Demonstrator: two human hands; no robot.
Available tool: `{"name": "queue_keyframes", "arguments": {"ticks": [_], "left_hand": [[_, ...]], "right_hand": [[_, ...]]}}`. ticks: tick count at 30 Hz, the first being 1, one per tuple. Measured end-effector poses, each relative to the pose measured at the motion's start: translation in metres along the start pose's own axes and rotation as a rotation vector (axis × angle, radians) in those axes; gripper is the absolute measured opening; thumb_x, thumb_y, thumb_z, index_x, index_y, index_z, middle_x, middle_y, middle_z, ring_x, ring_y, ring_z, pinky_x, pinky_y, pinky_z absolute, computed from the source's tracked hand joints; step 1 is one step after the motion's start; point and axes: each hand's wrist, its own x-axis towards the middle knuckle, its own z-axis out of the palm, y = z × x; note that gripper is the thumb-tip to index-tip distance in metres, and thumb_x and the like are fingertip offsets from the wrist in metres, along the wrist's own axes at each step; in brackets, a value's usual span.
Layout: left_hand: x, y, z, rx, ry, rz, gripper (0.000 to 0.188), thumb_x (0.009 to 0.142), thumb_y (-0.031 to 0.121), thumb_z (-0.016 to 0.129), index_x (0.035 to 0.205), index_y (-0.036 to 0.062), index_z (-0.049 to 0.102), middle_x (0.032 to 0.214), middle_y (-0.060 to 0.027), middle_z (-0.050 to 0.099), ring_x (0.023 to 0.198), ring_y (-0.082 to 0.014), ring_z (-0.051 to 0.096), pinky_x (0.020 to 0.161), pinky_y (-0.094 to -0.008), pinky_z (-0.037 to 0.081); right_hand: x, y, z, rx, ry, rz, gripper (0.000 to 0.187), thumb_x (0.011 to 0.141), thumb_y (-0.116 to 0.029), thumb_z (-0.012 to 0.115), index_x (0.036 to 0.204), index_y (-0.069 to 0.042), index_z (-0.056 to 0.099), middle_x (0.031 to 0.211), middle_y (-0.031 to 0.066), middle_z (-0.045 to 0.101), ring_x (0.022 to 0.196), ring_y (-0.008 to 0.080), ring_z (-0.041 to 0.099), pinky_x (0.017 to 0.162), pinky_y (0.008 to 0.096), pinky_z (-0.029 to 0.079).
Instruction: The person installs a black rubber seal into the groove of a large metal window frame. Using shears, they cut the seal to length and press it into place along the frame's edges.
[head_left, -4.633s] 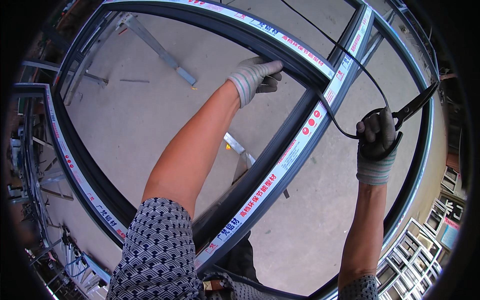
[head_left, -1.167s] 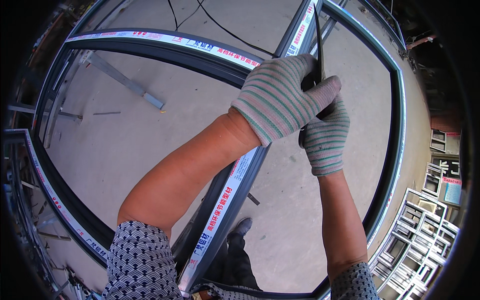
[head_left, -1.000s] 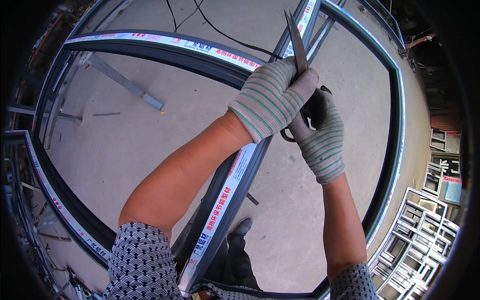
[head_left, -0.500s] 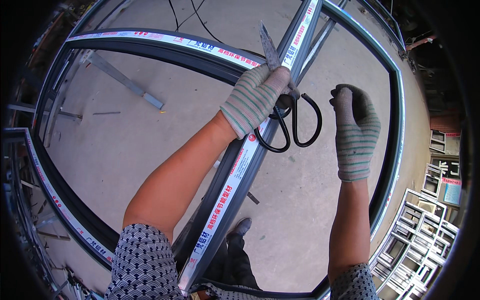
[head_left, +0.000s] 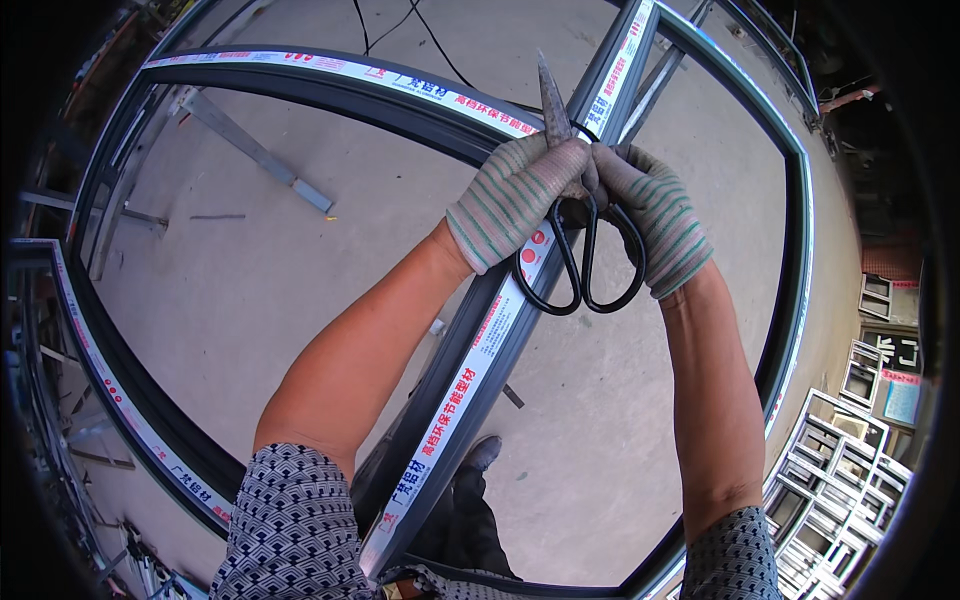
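A pair of scissors [head_left: 555,112] with grey metal blades and black looped handles points away from me, above a dark frame bar. My left hand [head_left: 520,192], in a striped knit glove, is closed around the scissors near the pivot. Close against it, my gloved right hand [head_left: 650,208] has its thumb and fingers pinched together beside the scissors' pivot. What those fingers hold, if anything, is hidden. Beneath both hands runs the dark frame bar [head_left: 455,420], faced with white printed film, where a crossing bar [head_left: 330,66] meets it.
The large dark frame surrounds my arms, its right side [head_left: 797,250] curving past my right arm. A metal support leg [head_left: 255,150] shows through the left opening. Black cords [head_left: 432,38] hang at the far side. Light window frames [head_left: 835,490] are stacked at the right.
My right hand has moved left, from apart over the right opening to the scissors beside my left hand. Its fingers have come together. The left hand keeps its hold on the scissors.
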Motion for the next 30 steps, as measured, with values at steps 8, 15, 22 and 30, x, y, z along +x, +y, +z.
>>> {"name": "queue_keyframes", "arguments": {"ticks": [8, 15, 22, 30], "left_hand": [[-0.008, 0.011, -0.017, -0.085, 0.270, -0.059, 0.035, 0.102, 0.033, 0.049, 0.091, 0.0040, 0.065, 0.083, -0.0073, 0.067, 0.063, -0.0090, 0.060, 0.061, -0.0239, 0.053], [-0.003, 0.029, -0.022, -0.151, 0.415, -0.221, 0.030, 0.102, 0.031, 0.050, 0.091, 0.0056, 0.062, 0.083, -0.0086, 0.067, 0.059, -0.0107, 0.059, 0.059, -0.0277, 0.054], [-0.013, 0.030, -0.025, -0.426, 0.352, -0.165, 0.041, 0.105, 0.036, 0.040, 0.109, 0.0001, 0.059, 0.091, -0.0143, 0.068, 0.073, -0.0174, 0.069, 0.068, -0.0328, 0.061], [-0.051, -0.006, -0.039, -1.049, 0.082, -0.111, 0.043, 0.101, 0.021, 0.043, 0.135, -0.0042, 0.047, 0.127, -0.0235, 0.061, 0.113, -0.0271, 0.066, 0.093, -0.0356, 0.060]], "right_hand": [[-0.017, -0.003, -0.001, 0.104, 0.042, -0.230, 0.044, 0.090, -0.021, 0.069, 0.121, 0.007, 0.055, 0.092, 0.0123, 0.067, 0.085, 0.0177, 0.066, 0.084, 0.0307, 0.055], [-0.021, 0.001, 0.015, -0.124, 0.019, -0.345, 0.031, 0.098, -0.027, 0.062, 0.111, 0.000, 0.061, 0.088, 0.0067, 0.063, 0.082, 0.0112, 0.058, 0.075, 0.0275, 0.051], [-0.015, 0.011, 0.032, -0.123, 0.078, -0.367, 0.030, 0.103, -0.030, 0.055, 0.101, 0.000, 0.060, 0.078, 0.0040, 0.059, 0.067, 0.0095, 0.053, 0.060, 0.0267, 0.047], [-0.020, 0.004, 0.046, 0.043, 0.059, -0.251, 0.032, 0.103, -0.035, 0.053, 0.105, -0.004, 0.062, 0.067, -0.0027, 0.052, 0.058, 0.0058, 0.047, 0.054, 0.0227, 0.038]]}}
